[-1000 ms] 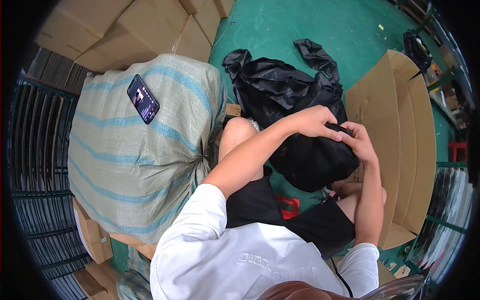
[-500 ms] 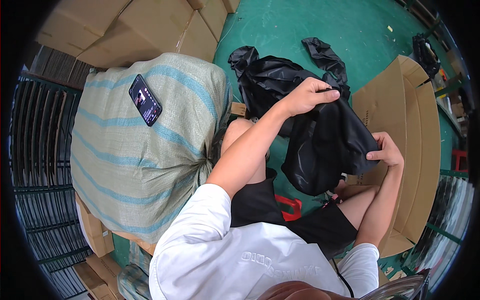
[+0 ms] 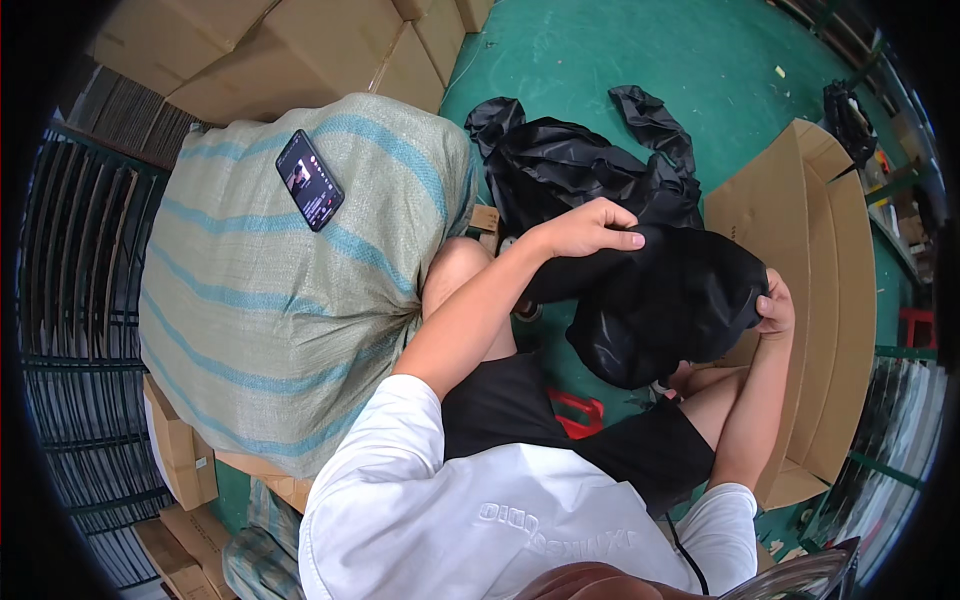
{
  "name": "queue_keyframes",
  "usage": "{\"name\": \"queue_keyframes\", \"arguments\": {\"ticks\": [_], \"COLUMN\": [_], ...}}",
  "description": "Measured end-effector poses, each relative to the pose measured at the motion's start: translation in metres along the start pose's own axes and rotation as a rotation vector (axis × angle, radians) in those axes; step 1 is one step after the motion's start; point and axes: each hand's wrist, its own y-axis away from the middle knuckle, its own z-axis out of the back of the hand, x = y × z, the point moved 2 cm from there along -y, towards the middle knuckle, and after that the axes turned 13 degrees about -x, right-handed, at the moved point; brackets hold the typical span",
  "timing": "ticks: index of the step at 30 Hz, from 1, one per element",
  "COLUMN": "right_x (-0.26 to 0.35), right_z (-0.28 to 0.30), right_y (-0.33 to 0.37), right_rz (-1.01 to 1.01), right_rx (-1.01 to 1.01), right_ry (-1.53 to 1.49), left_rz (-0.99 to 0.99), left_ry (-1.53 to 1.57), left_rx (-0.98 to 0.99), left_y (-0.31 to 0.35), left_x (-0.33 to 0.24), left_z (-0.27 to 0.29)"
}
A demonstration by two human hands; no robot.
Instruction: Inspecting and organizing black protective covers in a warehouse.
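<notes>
In front of my knees, in the head view, a black cloth (image 3: pixel 675 290) hangs between my hands: my left hand (image 3: pixel 588 229) pinches its upper edge between thumb and fingers, and my right hand (image 3: pixel 777 304) pinches its right edge. Beyond it, crumpled black fabric (image 3: pixel 570 155) lies on the green floor (image 3: pixel 570 55); an open cardboard box (image 3: pixel 845 290) stands to the right. I judge it best to grip close to the edge and draw evenly, smoothing the sagging folds.
</notes>
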Motion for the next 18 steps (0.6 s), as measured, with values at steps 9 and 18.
{"name": "queue_keyframes", "arguments": {"ticks": [9, 18], "right_x": [-0.005, -0.017], "right_z": [-0.028, -0.043], "right_y": [-0.002, -0.003], "right_rz": [-0.013, -0.168], "right_rx": [-0.008, 0.095], "right_ry": [-0.236, -0.184], "left_rz": [0.138, 0.145], "left_ry": [0.153, -0.001], "left_rx": [0.156, 0.394], "left_y": [0.001, 0.001], "left_x": [0.008, 0.024], "left_z": [-0.027, -0.041]}}
